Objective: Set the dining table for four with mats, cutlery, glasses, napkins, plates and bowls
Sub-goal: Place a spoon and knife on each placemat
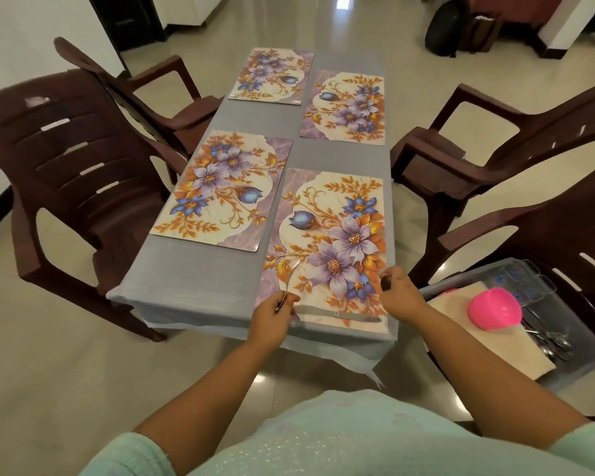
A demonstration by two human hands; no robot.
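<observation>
Four floral mats lie on the grey-clothed table [200, 269]; the near right mat [330, 214] is right in front of me. A knife [337, 315] lies along that mat's near edge. My left hand [272, 316] pinches a thin fork [291, 278] by its handle, its tines over the mat's near left corner. My right hand [401, 293] hovers at the mat's near right corner with fingers curled round a small dark rounded thing [385, 281], too blurred to name.
A grey crate [437, 290] on the right holds a pink bowl [493, 312], clear glasses [526, 273], loose cutlery [550, 341] and a beige cloth [502, 352]. Dark brown plastic chairs stand on both sides, the nearest on the left [66, 166].
</observation>
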